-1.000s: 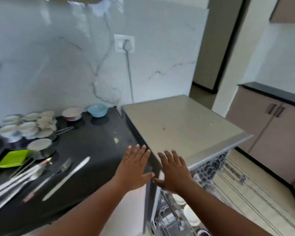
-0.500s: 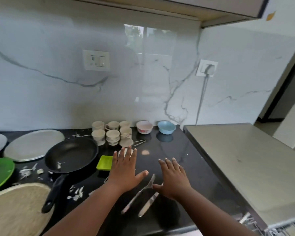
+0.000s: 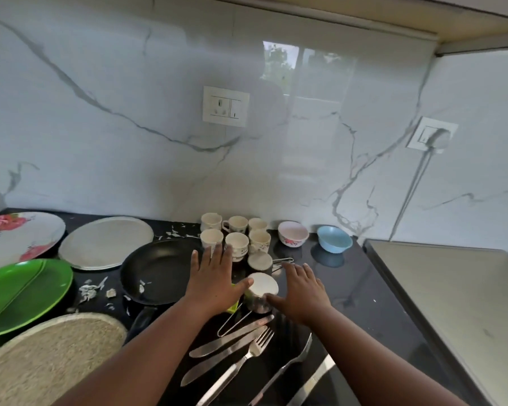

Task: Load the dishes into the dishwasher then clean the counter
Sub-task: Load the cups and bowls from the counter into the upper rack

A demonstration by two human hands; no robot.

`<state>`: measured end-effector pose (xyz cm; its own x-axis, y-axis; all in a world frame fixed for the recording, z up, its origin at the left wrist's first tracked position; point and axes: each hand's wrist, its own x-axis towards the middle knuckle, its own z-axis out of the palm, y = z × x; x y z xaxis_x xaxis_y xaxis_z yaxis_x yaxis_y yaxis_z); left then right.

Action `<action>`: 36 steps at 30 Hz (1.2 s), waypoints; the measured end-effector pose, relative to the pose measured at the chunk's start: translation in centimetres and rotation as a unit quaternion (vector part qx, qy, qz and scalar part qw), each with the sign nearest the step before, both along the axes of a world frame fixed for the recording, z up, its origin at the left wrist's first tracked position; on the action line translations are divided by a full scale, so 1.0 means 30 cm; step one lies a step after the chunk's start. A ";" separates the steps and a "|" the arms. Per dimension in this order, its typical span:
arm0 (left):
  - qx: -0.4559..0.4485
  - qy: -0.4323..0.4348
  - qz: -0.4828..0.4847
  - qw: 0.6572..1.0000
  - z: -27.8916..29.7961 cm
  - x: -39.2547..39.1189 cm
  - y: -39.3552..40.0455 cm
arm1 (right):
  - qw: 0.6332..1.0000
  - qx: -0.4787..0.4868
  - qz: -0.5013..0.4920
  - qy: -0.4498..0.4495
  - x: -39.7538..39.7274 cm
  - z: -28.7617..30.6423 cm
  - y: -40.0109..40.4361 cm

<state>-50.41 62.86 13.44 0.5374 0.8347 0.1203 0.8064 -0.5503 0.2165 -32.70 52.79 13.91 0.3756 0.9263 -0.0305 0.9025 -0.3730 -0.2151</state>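
Both my hands hover flat, fingers spread, over the black counter (image 3: pixel 361 291). My left hand (image 3: pixel 214 279) is above the right edge of a black frying pan (image 3: pixel 156 271) and hides most of a small green dish (image 3: pixel 233 307). My right hand (image 3: pixel 302 291) is just right of two small steel wire-handled cups (image 3: pixel 261 284). Several white teacups (image 3: pixel 236 234) stand behind them. Knives and forks (image 3: pixel 241 350) lie in front of the hands. A floral bowl (image 3: pixel 293 233) and a blue bowl (image 3: pixel 334 238) sit near the wall.
At the left lie a steel plate (image 3: pixel 106 241), a floral plate (image 3: pixel 15 235), a green plate (image 3: pixel 21 291) and a round woven mat (image 3: pixel 44 358). Food scraps (image 3: pixel 91 290) litter the counter. The grey dishwasher top (image 3: pixel 458 303) adjoins the counter on the right.
My view has swung left from the dishwasher to the counter. Both hands moved forward over the counter, to the pan and the steel cups, still open and holding nothing.
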 end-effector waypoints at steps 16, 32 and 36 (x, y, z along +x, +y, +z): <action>-0.018 0.121 0.030 0.992 -0.032 0.262 0.405 | 0.990 0.038 0.018 0.131 0.207 -0.034 0.471; -0.026 -0.003 0.025 0.999 -0.083 0.263 0.471 | 0.965 0.121 0.001 0.233 0.227 -0.124 0.564; -0.011 -0.076 0.039 0.996 -0.039 0.272 0.437 | 0.928 0.218 -0.019 0.303 0.244 -0.109 0.549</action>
<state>-42.24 75.96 12.27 0.4475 0.8765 0.1774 0.8035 -0.4811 0.3506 -25.38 69.24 10.65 0.4450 0.8865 0.1270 0.5542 -0.1613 -0.8166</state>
